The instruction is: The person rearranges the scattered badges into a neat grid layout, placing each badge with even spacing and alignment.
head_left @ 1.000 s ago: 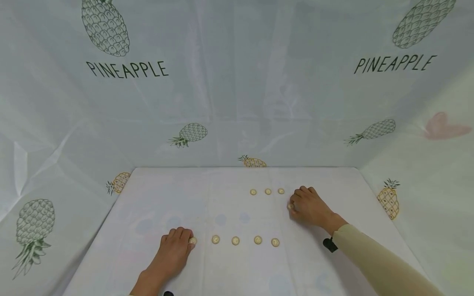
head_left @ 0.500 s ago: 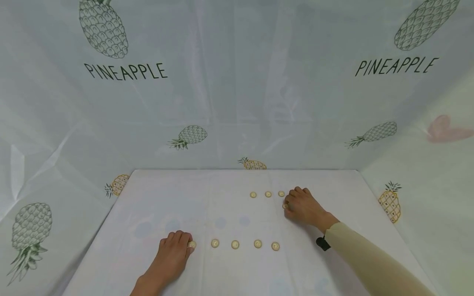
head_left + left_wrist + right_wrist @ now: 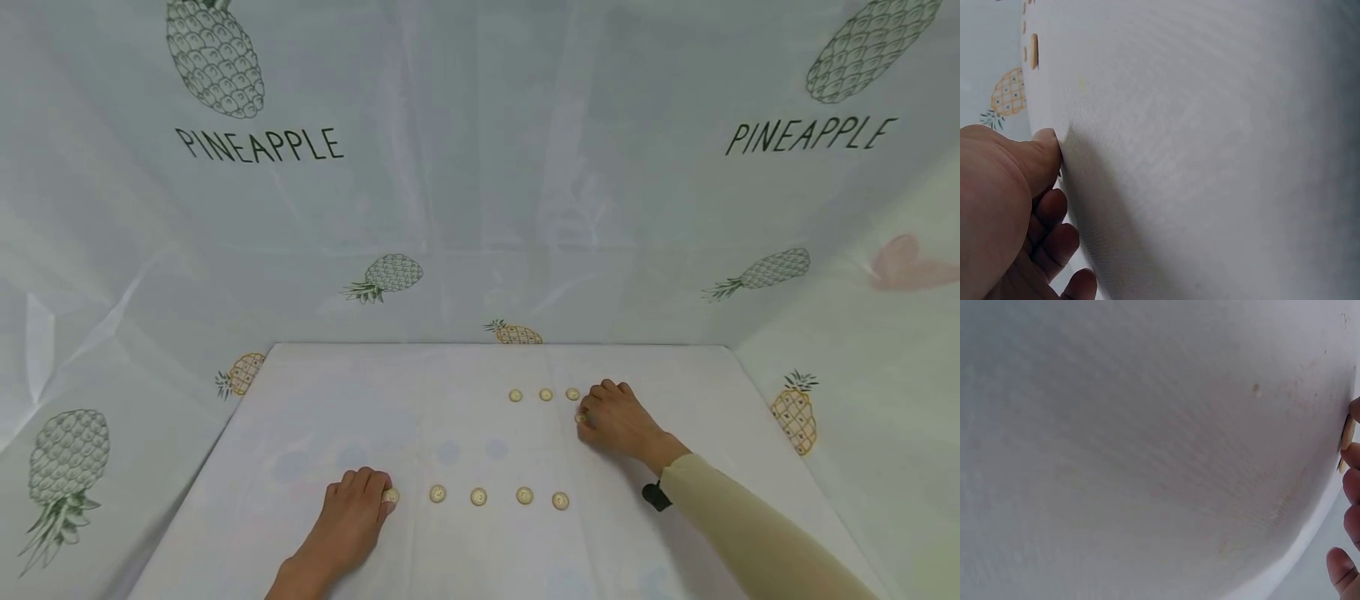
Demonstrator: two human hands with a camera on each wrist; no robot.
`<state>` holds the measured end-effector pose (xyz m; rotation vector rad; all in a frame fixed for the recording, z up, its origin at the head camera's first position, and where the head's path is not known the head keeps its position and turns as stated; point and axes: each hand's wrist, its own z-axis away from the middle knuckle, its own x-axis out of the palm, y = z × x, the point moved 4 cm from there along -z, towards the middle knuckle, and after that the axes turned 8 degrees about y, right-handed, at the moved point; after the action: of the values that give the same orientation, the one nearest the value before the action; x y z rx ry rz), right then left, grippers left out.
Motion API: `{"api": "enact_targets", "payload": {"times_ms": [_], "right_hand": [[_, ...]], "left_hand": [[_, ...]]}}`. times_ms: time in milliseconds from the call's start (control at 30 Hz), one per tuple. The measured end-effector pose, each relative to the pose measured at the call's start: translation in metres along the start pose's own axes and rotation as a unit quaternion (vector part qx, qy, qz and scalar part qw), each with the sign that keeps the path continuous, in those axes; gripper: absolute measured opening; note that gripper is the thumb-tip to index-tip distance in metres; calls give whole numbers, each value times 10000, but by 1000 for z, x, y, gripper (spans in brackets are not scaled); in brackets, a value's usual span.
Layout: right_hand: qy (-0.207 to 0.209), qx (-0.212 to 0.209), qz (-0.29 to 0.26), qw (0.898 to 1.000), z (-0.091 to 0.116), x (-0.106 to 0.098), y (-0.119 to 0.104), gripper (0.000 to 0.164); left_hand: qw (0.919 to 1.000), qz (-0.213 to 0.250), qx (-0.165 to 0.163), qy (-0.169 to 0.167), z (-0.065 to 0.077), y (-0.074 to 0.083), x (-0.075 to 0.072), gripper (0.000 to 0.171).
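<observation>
Round cream buttons lie on the white cloth-covered table [image 3: 300,425]. My left hand [image 3: 348,512] pinches a button [image 3: 391,495] at the left end of the front row; in the left wrist view the thumb [image 3: 1044,153] is down at the cloth. Farther back on the right, my right hand [image 3: 618,421] pinches another button [image 3: 581,418] between thumb and finger. That button [image 3: 1349,431] is seen edge-on in the right wrist view. It sits just in front of the rightmost back-row button [image 3: 573,393].
Several buttons continue the front row to the right, from one [image 3: 438,494] beside the left hand to the end one [image 3: 560,501]. Two more back-row buttons, a left one [image 3: 515,396] and a middle one [image 3: 546,395], lie left of the right hand. A pineapple-print curtain [image 3: 480,183] surrounds the table.
Over the first half second my right hand moved slightly left with its button, closer to the back row; since then it has stayed. My left hand keeps its place on its button.
</observation>
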<state>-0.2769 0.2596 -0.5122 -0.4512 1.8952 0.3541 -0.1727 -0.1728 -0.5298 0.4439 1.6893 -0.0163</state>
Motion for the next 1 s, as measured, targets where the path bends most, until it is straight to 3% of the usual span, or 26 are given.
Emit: {"api": "enact_targets", "payload": {"times_ms": [1000], "right_hand": [[96, -47, 122, 9999, 1, 4, 0, 17]], "left_hand": [[10000, 1, -15, 64, 1, -1, 1, 23]]}}
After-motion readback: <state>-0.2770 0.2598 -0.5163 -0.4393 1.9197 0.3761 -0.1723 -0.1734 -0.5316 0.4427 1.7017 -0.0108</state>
